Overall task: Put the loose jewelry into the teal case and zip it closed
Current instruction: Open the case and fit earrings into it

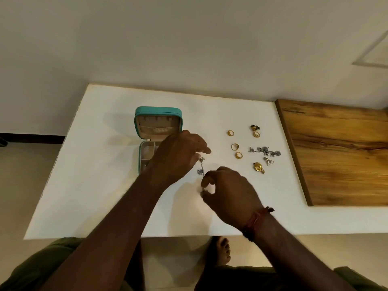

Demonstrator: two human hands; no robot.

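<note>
Pinching a thin silver chain [201, 171] with a round stone, left fingers [206, 150] above, right fingers [207, 179] below.

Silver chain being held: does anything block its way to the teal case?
Nothing visible does. The teal case lies open left of the silver chain; only the left hand holding it overlaps the tray.

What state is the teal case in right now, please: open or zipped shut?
Open: the teal case has its lid raised, showing the beige lining, and its divided base lies exposed.
</note>
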